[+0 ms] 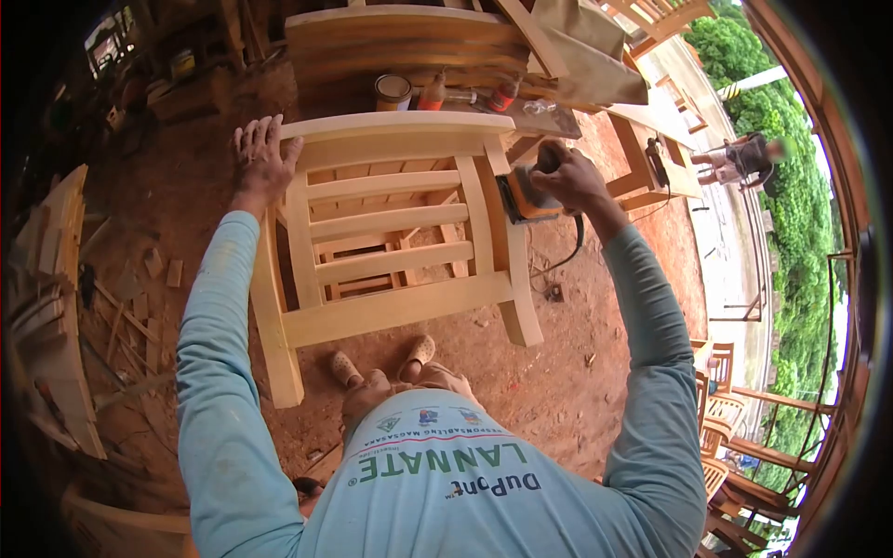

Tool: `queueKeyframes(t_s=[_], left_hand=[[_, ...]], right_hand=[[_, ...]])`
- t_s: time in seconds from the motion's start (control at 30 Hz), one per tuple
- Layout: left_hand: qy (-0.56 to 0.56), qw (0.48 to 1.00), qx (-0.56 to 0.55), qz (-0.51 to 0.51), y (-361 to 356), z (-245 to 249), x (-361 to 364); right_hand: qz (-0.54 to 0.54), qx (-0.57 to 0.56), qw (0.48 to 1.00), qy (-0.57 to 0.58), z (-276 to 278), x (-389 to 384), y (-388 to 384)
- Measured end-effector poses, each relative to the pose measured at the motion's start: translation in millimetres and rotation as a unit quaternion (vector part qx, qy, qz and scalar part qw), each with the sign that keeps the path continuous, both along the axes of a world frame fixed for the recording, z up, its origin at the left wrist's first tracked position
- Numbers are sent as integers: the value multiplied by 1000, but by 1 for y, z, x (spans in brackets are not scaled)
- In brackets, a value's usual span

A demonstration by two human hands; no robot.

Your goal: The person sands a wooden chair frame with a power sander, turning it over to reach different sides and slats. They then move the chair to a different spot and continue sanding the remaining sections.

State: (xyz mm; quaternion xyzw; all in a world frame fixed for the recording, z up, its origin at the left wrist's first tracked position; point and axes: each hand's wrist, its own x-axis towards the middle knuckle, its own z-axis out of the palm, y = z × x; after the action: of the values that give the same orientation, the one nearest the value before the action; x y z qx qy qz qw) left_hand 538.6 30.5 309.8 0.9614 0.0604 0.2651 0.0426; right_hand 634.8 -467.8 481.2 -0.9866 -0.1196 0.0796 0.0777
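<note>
In front of me stands a pale, unvarnished wooden chair (391,313) with a slatted back. My left hand (260,160) is closed over the left end of its curved top rail, fingers bent over the wood. My right hand (569,177) grips an orange and black power sander (532,201). The sander's base sits against the chair's right side, just below the top rail's end. Its dark cord (574,251) curves down from behind my right wrist. My right fingertips are partly hidden around the sander's top.
Beyond the chair, an open can (393,91) and bottles (432,93) stand by a wooden bench (409,42). Wood scraps (139,312) litter the dirt floor at left. More chairs (721,414) stand at right. Another person (747,160) is farther off at the upper right.
</note>
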Motion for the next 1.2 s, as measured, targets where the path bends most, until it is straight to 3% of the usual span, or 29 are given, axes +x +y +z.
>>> queueKeyframes(t_s=[0.37, 0.4, 0.5, 0.6, 0.63, 0.77, 0.97, 1.17, 1.2], left_hand=[[-8, 1000, 11, 3, 0, -3, 1], [-8, 1000, 11, 2, 1, -5, 0], [1, 1000, 9, -4, 3, -3, 1], [-3, 1000, 4, -7, 1, -1, 1], [-5, 1000, 3, -7, 1, -1, 0], [6, 1000, 7, 4, -1, 3, -1], [6, 1000, 2, 1, -2, 2, -1], [-11, 1000, 2, -2, 0, 1, -1], [-22, 1000, 4, -3, -1, 0, -1]], right_hand=[[59, 56, 995, -63, -23, 78, 19], [64, 71, 993, -72, -23, 77, 19], [13, 56, 997, 47, 1, 52, 25], [76, -2, 997, -30, -20, 44, -4], [35, -18, 999, -17, -18, 32, -5], [29, 9, 999, 13, -6, 4, -10], [32, 60, 998, 3, -22, 48, 2], [89, -9, 993, -72, -20, 20, -10], [55, 3, 998, -32, -10, 11, -3]])
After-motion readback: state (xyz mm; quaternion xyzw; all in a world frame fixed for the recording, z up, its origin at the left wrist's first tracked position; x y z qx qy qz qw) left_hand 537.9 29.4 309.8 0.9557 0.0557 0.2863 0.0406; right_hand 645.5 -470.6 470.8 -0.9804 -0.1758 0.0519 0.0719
